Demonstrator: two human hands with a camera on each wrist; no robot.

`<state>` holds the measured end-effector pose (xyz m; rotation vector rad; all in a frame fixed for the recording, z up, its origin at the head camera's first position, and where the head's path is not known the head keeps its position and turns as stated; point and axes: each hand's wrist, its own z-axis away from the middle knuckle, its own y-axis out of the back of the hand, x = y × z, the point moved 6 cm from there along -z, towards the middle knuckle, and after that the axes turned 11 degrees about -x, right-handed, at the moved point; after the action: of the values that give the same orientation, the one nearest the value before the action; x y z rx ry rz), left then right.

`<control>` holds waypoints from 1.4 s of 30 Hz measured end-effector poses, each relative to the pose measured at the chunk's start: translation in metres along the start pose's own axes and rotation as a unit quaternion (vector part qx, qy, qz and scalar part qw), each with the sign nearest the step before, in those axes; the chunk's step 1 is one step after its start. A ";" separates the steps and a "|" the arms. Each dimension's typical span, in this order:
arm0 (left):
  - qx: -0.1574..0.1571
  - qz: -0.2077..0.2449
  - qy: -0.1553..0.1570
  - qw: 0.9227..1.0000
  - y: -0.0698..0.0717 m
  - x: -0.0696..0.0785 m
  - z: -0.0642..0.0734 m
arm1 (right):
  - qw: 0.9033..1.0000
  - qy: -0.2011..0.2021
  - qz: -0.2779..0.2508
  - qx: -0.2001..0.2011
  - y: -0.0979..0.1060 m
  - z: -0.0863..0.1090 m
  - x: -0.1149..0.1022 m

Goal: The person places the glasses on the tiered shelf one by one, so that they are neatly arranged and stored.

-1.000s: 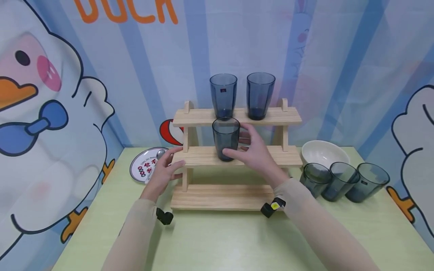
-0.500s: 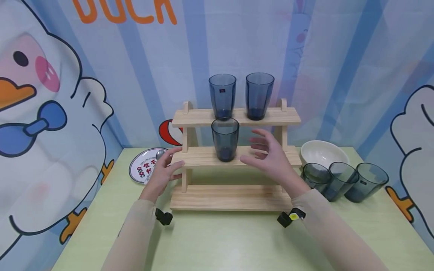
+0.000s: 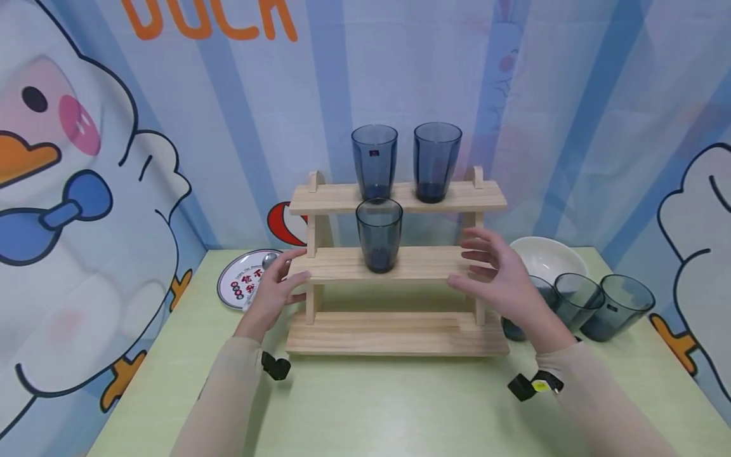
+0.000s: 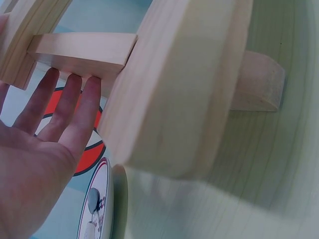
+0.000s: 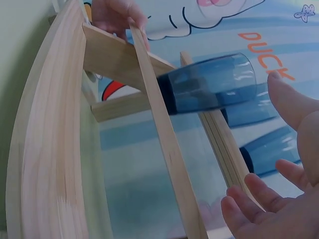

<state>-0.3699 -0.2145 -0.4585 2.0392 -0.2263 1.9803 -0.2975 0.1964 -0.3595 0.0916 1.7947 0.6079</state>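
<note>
A three-tier wooden display rack (image 3: 400, 336) stands on the table. At its left end my left hand (image 3: 274, 295) grips the end of the middle board, its lower fingers (image 4: 82, 112) against the upright beneath. One blue-grey glass tumbler (image 3: 379, 238) stands upright on the middle tier, left of centre. Two more tumblers (image 3: 437, 162) stand on the top tier. My right hand (image 3: 505, 279) is empty, its fingers spread and loosely bent at the rack's right end. In the right wrist view, a gap separates this hand from the middle-tier tumbler (image 5: 212, 84).
Right of the rack, several tumblers (image 3: 619, 308) stand in a row before a white bowl (image 3: 551, 257); my right hand and forearm partly cover the nearest. A printed plate (image 3: 231, 285) with a spoon (image 3: 270, 259) lies on the left. A cartoon curtain (image 3: 257, 114) hangs behind.
My right hand has let go of the middle-tier tumbler and moved right to the rack's end. The tumbler stays in place, and my left hand has kept its hold.
</note>
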 end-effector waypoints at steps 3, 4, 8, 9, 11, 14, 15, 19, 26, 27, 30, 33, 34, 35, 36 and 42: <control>0.001 0.002 -0.002 1.000 0.000 0.000 0.000 | 1.000 0.013 0.018 0.008 0.011 0.010 0.001; 0.002 0.003 -0.002 1.000 0.000 0.000 0.000 | 0.999 0.017 0.025 0.012 0.015 0.013 0.001; 0.003 0.001 -0.004 1.000 0.001 -0.001 0.000 | 0.998 0.026 0.054 0.025 0.030 0.025 0.005; 0.003 0.001 -0.005 1.000 0.001 -0.001 0.000 | 0.998 0.025 0.058 0.030 0.033 0.028 0.007; 0.003 0.001 -0.006 1.000 0.000 -0.001 0.000 | 0.997 0.021 0.070 0.037 0.040 0.035 0.010; 0.002 0.001 -0.006 1.000 0.000 0.000 0.001 | 0.995 0.008 0.083 0.052 0.050 0.045 0.017; 0.002 0.001 -0.005 1.000 0.000 0.000 0.001 | 0.995 0.005 0.086 0.058 0.053 0.048 0.019; 0.001 -0.002 -0.005 1.000 -0.001 0.001 0.002 | 0.991 -0.005 0.105 0.086 0.068 0.060 0.025; -0.001 0.001 -0.003 1.000 -0.001 0.002 0.001 | 0.983 -0.030 0.136 0.122 0.097 0.081 0.034; -0.001 0.002 -0.004 1.000 -0.001 0.002 0.001 | 0.982 -0.036 0.138 0.125 0.102 0.084 0.036; -0.002 0.002 -0.004 1.000 -0.002 0.002 0.001 | 0.978 -0.055 0.146 0.136 0.115 0.093 0.042; -0.003 0.003 -0.003 1.000 -0.002 0.002 0.001 | 0.972 -0.076 0.160 0.154 0.127 0.103 0.050; -0.003 0.003 -0.003 1.000 -0.002 0.002 0.001 | 0.970 -0.081 0.165 0.161 0.130 0.106 0.053; -0.003 0.004 -0.002 1.000 -0.002 0.002 0.001 | 0.968 -0.084 0.169 0.167 0.134 0.109 0.056; -0.002 0.004 -0.002 1.000 -0.002 0.002 0.001 | 0.965 -0.087 0.174 0.173 0.137 0.112 0.059; -0.001 0.004 -0.002 1.000 -0.001 0.000 0.000 | 0.958 -0.096 0.183 0.196 0.154 0.125 0.080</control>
<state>-0.3697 -0.2138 -0.4581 2.0439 -0.2386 1.9807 -0.2459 0.4026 -0.3841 0.7440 1.6962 0.4720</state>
